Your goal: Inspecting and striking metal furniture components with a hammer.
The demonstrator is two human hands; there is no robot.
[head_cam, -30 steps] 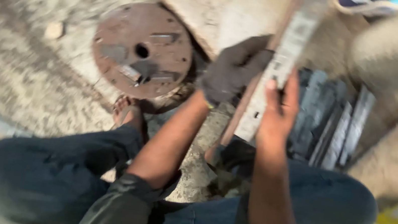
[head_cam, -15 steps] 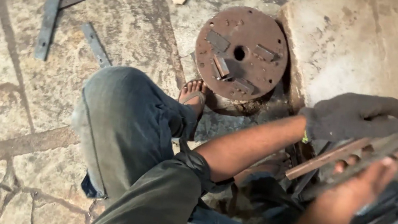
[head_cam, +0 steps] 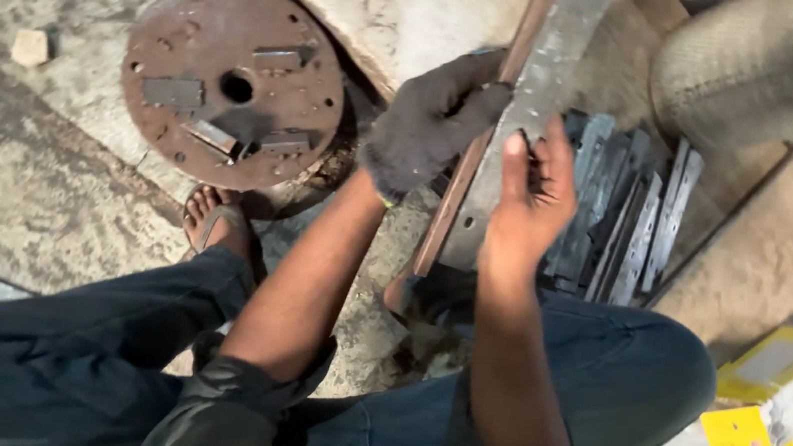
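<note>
Flat metal strip runs lengthwise up-frame, tilted slightly right; gloved left hand closed round its left edge; bare right hand pinching its lower right edge.

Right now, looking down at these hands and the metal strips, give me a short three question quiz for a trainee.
1. True or false: the left hand wears a dark glove, and the right hand is bare.
2. What rests on the rusty round disc? A) small flat metal pieces B) a hammer C) a coil of wire
3. Fill in: the stack of grey metal strips lies just beyond the ____ hand.

Key
1. True. Both hands grip the long grey metal strip, with a brown bar alongside it.
2. A.
3. Right.
</note>
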